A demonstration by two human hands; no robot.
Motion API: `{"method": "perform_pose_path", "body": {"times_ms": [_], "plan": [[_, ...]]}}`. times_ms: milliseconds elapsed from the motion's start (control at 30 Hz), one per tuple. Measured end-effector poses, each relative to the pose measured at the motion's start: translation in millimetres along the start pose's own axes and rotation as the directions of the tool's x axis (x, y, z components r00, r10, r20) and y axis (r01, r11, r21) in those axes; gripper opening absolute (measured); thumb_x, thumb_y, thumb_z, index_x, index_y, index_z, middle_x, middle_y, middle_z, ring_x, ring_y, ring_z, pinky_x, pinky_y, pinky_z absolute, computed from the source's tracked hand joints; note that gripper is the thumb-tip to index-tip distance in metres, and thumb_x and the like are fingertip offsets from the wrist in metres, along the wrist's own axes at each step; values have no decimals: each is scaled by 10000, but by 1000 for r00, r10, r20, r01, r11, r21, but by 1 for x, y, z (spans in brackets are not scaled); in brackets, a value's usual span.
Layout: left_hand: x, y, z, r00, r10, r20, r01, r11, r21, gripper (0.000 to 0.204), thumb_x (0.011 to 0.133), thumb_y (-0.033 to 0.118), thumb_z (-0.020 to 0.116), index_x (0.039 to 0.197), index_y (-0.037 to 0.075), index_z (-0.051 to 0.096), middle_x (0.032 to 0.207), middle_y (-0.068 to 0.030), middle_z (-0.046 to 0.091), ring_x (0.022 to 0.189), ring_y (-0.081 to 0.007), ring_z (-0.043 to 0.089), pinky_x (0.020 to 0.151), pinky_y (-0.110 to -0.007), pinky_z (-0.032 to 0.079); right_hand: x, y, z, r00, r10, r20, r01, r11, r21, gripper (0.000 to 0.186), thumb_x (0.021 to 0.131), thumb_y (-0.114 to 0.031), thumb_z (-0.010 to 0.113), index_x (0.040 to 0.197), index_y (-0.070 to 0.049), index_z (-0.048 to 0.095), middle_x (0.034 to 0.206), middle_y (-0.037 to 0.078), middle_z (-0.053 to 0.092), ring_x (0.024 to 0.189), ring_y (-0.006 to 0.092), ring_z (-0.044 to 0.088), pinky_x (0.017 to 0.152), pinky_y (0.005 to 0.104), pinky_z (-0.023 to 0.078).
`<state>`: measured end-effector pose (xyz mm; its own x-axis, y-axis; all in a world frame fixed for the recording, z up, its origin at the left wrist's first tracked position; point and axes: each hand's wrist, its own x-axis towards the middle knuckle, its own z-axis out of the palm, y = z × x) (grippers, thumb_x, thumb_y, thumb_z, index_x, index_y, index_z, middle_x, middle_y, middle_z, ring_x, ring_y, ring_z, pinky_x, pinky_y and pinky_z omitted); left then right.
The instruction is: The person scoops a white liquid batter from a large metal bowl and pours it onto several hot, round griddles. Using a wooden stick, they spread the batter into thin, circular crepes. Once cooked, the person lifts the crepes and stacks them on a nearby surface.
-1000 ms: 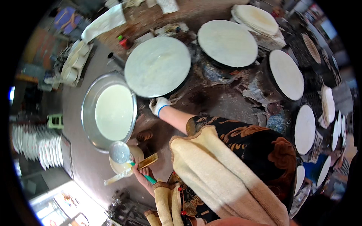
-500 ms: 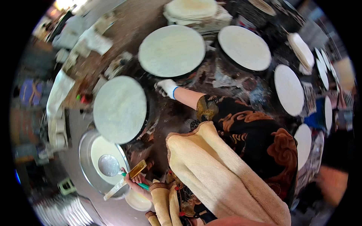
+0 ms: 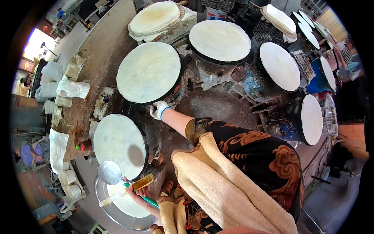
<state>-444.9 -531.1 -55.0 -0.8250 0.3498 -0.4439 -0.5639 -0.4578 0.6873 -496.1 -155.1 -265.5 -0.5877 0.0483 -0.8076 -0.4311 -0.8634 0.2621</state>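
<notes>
My left hand point(image 3: 137, 194), bare, grips a metal ladle point(image 3: 110, 172) with a green handle and a long flat scraper point(image 3: 143, 182). The ladle's bowl is over the lower edge of a pale-coated round griddle point(image 3: 117, 140), above a steel basin of white batter point(image 3: 126, 204). My right hand point(image 3: 158, 110), in a white glove, has curled fingers at the black front rim of another coated griddle point(image 3: 149, 71); what they grip is hidden. A cream cloth lies along my patterned sleeve.
More coated griddles point(image 3: 220, 41) on drums curve round to the right. Stacks of thin round sheets point(image 3: 154, 17) sit behind. A worn board point(image 3: 89, 78) with cloths and a small red bottle point(image 3: 85, 145) runs along the left. Someone in purple point(image 3: 30, 155) is at far left.
The view has swung right along the griddles. My right hand has gone from the nearer left griddle's rim to the farther one's. The ladle has moved forward onto the nearer griddle's edge.
</notes>
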Motion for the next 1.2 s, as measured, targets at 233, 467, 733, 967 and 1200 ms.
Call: {"method": "perform_pose_path", "body": {"times_ms": [233, 467, 733, 967, 1200], "plan": [[-2, 0, -14, 997, 68, -29, -66, 995, 76, 516, 923, 157, 538, 1409, 99, 378, 504, 70, 312, 359, -44, 288, 336, -185, 292, -20, -28, -37, 938, -296, 179, 344, 750, -565, 86, 900, -163, 561, 905, -77, 570, 725, 69, 598, 593, 180, 570, 472, 336, 451], [12, -20, -17, 999, 40, -25, -36, 987, 154, 439, 924, 263, 556, 1347, 173, 481, 491, 71, 312, 381, -35, 286, 326, -184, 243, -126, -215, -85, 818, -552, 159, 505, 559, -658, 290, 916, -277, 487, 710, -125, 622, 568, 28, 570, 440, 157, 475, 398, 329, 329], [12, -79, 64, 997, 40, 70, -37, 999, -35, 87, 926, 201, 539, 959, 129, 504, 485, 64, 343, 332, -60, 288, 301, -194, 271, -89, -349, -42, 881, -457, 118, 468, 879, -93, 54, 889, -74, 473, 905, -46, 515, 766, 104, 582, 568, 228, 562, 454, 345, 483], [-12, -113, 115, 1000, 16, 21, -16, 1000, -3, 410, 928, 185, 505, 1329, 108, 473, 512, 55, 359, 330, -56, 299, 293, -183, 323, -136, -328, -10, 865, -469, 179, 487, 870, -79, 34, 917, -43, 464, 927, -19, 486, 790, 117, 583, 648, 231, 602, 537, 352, 520], [-13, -126, 124, 995, -22, 95, 18, 999, 36, 433, 930, 170, 506, 1346, 63, 460, 516, 59, 346, 337, -52, 292, 308, -178, 302, -144, -337, -20, 857, -456, 239, 515, 750, -415, 117, 926, -157, 519, 866, -59, 541, 760, 88, 583, 636, 218, 573, 532, 366, 504]]}}
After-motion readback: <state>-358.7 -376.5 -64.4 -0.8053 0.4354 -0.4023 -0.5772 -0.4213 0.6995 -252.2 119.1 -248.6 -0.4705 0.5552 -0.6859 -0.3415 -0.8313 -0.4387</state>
